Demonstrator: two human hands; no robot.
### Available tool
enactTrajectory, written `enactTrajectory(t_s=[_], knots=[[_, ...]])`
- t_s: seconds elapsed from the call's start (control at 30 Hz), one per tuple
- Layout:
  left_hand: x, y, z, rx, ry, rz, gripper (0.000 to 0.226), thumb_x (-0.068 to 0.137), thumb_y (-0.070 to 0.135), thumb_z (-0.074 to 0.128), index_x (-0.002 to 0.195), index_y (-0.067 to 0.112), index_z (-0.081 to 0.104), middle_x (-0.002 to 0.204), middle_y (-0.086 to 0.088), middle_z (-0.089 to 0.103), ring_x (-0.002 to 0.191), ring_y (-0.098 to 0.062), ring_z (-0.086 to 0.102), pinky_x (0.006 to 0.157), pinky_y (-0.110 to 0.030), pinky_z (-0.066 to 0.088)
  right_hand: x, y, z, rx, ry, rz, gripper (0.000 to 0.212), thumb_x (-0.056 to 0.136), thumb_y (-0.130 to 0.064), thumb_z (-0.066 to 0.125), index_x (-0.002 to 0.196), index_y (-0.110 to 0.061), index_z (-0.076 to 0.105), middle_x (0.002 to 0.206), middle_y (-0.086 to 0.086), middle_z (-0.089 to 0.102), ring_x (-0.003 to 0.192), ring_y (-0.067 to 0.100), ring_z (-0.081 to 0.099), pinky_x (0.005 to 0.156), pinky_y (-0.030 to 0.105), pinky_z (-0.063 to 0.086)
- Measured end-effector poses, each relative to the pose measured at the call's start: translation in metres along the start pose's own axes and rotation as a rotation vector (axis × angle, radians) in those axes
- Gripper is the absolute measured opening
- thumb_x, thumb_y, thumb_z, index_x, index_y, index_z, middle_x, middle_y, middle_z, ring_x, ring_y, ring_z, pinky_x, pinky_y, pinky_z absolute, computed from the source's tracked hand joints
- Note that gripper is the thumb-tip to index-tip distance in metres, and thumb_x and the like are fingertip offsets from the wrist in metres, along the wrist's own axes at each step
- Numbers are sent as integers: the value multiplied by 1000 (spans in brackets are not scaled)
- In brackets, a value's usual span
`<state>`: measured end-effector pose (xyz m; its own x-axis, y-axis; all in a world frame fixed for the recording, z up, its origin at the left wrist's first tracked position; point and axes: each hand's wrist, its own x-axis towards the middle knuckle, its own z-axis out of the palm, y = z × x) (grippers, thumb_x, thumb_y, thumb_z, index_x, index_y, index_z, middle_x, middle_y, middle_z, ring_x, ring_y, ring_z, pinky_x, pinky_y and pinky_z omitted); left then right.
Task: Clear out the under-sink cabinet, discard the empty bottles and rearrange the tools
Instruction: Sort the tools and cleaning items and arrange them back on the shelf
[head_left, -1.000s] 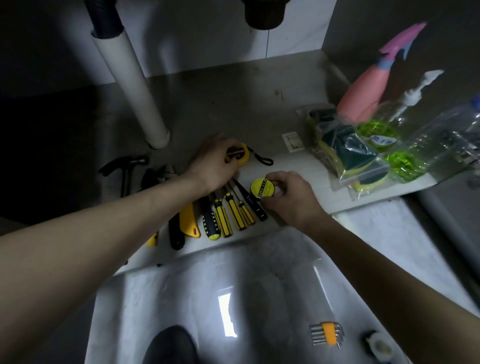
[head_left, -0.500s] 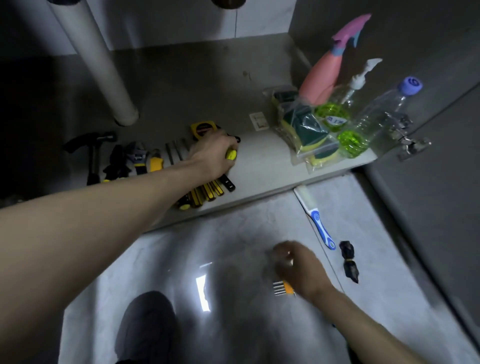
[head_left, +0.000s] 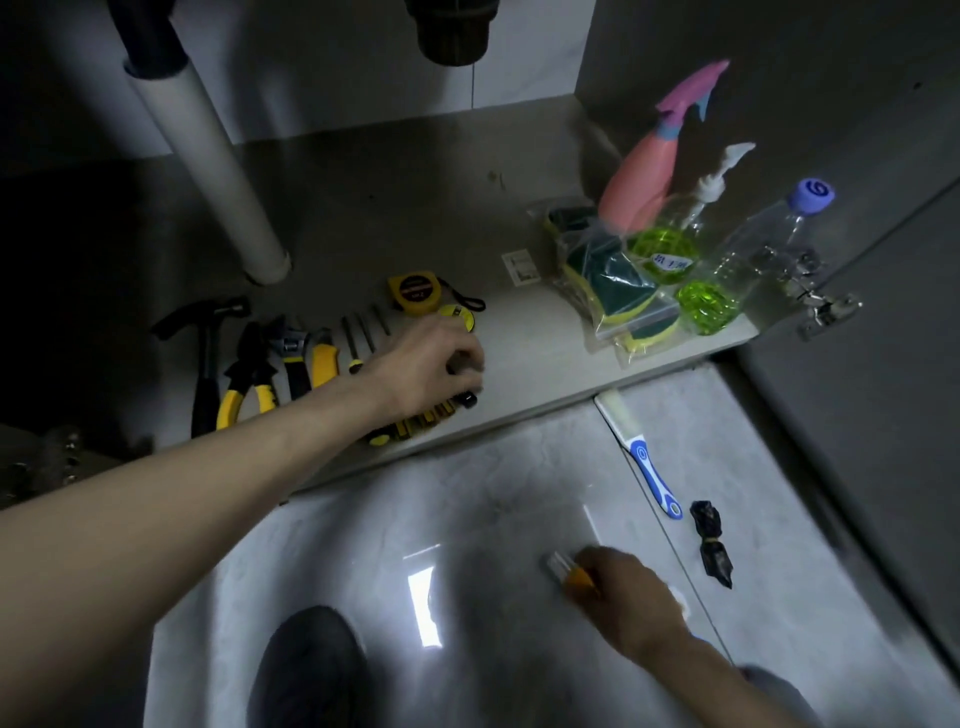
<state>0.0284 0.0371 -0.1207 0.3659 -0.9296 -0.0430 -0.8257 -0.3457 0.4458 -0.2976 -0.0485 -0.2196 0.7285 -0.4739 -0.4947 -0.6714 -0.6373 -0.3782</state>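
Note:
Tools lie in a row on the cabinet floor (head_left: 363, 208): a hammer (head_left: 208, 353), yellow-handled pliers (head_left: 247, 384), a wrench (head_left: 291, 353), a yellow knife (head_left: 324, 364), several screwdrivers (head_left: 363, 332), a yellow tape measure (head_left: 415, 292) and a yellow tape roll (head_left: 460, 316). My left hand (head_left: 431, 364) lies over the screwdriver handles with its fingers curled, just below the tape roll; a grip is hidden. Down on the floor tile my right hand (head_left: 623, 597) pinches an orange hex key set (head_left: 569, 569).
At the cabinet's right stand a pink spray bottle (head_left: 639, 182), a pump bottle (head_left: 665, 249), a clear bottle with a purple cap (head_left: 753, 244) and a bag of sponges (head_left: 608, 280). A white drain pipe (head_left: 208, 171) rises at left. A blue-handled brush (head_left: 644, 462) and a black bundle (head_left: 711, 540) lie on the floor.
My right hand left the tape roll, dropped to the floor and took hold of the hex key set. My left hand set the tape roll by the tape measure and moved onto the screwdrivers.

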Motion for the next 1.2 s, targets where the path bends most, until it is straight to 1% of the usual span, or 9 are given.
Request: enactTrajectory(t_s=[0.07, 0.17, 0.43, 0.5, 0.6, 0.7, 0.93, 1.07, 1.2], knots=[[-9, -2, 5, 67, -78, 24, 29, 87, 46, 70, 110, 28, 69, 109, 8, 58, 107, -15, 52, 87, -40, 49, 11, -11, -13, 143, 105, 7, 15, 93, -40, 66, 85, -28, 63, 75, -11, 62, 70, 7, 61, 59, 18, 43], [-14, -6, 12, 124, -108, 38, 31, 89, 48, 67, 115, 31, 67, 113, 10, 54, 112, -14, 45, 91, -40, 47, 30, -36, -39, 361, 243, -53, 15, 92, -33, 73, 81, -24, 66, 66, -9, 61, 58, 0, 53, 55, 14, 38], [-15, -2, 19, 198, -93, 130, 23, 90, 37, 63, 112, 31, 70, 111, 9, 56, 108, -15, 48, 89, -37, 47, 72, -97, -92, 769, 379, -96, 10, 91, -21, 72, 91, -26, 63, 70, -8, 68, 67, 6, 67, 61, 29, 52], [-17, -3, 20, 212, -80, 157, 23, 91, 36, 63, 112, 30, 71, 111, 9, 56, 108, -15, 48, 89, -36, 46, 90, -109, -105, 805, 388, -88, 14, 92, -18, 71, 100, -25, 62, 72, -7, 60, 75, 16, 67, 74, 41, 58], [-20, -3, 20, 210, -52, 156, 26, 91, 39, 63, 114, 29, 68, 113, 9, 57, 109, -14, 49, 92, -34, 45, 121, -124, -121, 759, 334, -13, 27, 89, -22, 74, 113, -15, 64, 83, 0, 64, 91, 27, 67, 93, 51, 54], [-25, -2, 14, 158, 9, 144, 28, 90, 42, 60, 114, 29, 66, 113, 11, 57, 109, -10, 49, 90, -30, 45, 143, -137, -127, 689, 299, 6, 23, 86, -24, 79, 103, -20, 64, 86, 1, 68, 95, 25, 68, 95, 47, 54], [-36, -29, -2, 44, 183, -60, 22, 96, 21, 55, 114, 21, 68, 115, 9, 60, 110, -14, 49, 90, -38, 49, 147, -142, -116, 436, 253, 5, 18, 83, -35, 81, 83, -24, 66, 82, -7, 71, 87, 18, 69, 80, 35, 56], [-38, -34, 1, 51, 103, -37, 24, 95, 26, 60, 118, 25, 67, 114, 9, 59, 110, -12, 48, 91, -38, 47, 135, -144, -111, 100, 389, -41, 29, 85, -49, 74, 103, -28, 65, 101, -6, 63, 91, 18, 62, 76, 35, 51], [-36, -33, 4, 75, 68, -15, 29, 94, 29, 60, 123, 28, 64, 117, 11, 55, 112, -11, 46, 91, -34, 45, 117, -149, -108, 137, 491, -194, 24, 89, -44, 70, 107, -31, 59, 100, -10, 56, 83, 12, 57, 69, 32, 45]])
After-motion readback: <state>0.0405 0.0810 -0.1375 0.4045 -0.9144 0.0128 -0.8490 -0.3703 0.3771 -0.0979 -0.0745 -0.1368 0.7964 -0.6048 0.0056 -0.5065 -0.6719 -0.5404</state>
